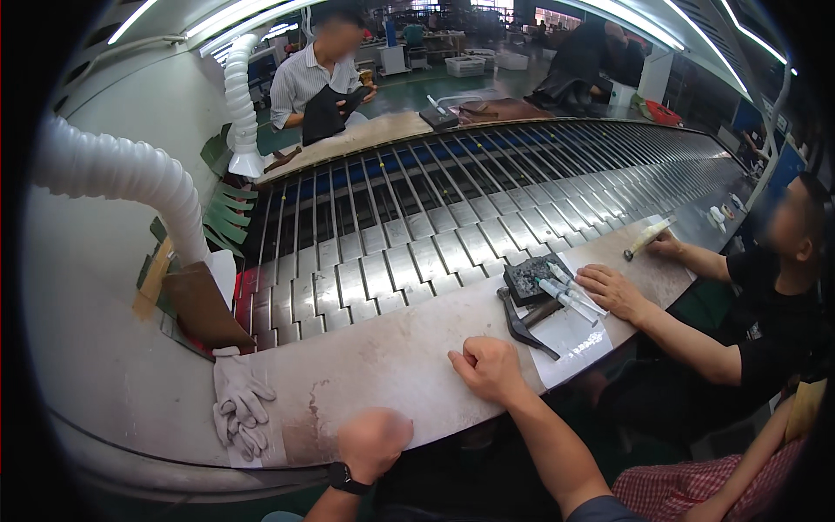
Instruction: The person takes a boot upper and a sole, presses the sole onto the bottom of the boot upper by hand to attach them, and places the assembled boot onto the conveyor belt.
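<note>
My left hand, with a dark watch on the wrist, rests at the near edge of a pale, stained work board. It has a compact, rounded outline, but its fingers are smeared. To its right, my right hand lies on the same board with the fingers curled into a fist and nothing visible in it. Beyond the right fist lies a dark-headed hammer. Its handle runs beside a dark block and several clear syringe-like tubes. White paper lies under them.
Grey gloves lie at the board's left end, near a white ribbed duct. A slatted metal conveyor stretches behind. At right, a co-worker's one hand rests by the tubes; the other holds a hammer. Another person handles dark material across the conveyor.
</note>
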### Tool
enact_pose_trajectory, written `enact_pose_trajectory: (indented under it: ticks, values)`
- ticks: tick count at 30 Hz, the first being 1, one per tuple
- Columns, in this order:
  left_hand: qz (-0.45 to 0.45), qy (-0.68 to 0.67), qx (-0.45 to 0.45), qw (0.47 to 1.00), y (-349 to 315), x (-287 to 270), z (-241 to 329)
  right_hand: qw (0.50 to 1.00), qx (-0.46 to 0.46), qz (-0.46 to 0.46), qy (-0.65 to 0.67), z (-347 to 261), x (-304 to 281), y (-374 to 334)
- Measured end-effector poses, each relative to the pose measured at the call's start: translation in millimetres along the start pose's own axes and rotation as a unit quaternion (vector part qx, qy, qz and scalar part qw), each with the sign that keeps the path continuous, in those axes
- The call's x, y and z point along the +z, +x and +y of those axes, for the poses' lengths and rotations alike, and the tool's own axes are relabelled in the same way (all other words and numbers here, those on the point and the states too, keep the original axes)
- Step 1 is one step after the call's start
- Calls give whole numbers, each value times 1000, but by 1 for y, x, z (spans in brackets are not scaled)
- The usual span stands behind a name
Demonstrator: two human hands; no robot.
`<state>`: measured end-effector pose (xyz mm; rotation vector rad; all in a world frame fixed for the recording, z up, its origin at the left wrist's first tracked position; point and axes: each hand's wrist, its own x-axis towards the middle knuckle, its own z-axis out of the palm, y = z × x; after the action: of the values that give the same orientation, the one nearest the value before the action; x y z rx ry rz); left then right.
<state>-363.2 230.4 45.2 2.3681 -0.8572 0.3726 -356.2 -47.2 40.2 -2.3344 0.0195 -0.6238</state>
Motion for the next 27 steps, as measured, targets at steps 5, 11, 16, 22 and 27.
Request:
enact_pose_trajectory:
  ticks: [5, 11, 16, 22, 27]
  values:
    - [1, 3, 0, 1000, -1, -1, 0, 1000, -5, 5, 6, -4, -1, -2]
    - [0, -13, -1, 1000, -3, -1, -1, 999, -30, 33, 11, -4, 4, -3]
    - [19, -21, -16, 999, -6, 1, -4, 1000, -19, 15, 13, -5, 2, -3]
    - [5, -14, -13, 1000, -5, -1, -6, 1000, -10, 9, 8, -7, 1, -2]
    - [9, -17, -19, 1000, -7, -3, -10, 1000, -5, 2, 16, -9, 8, -2]
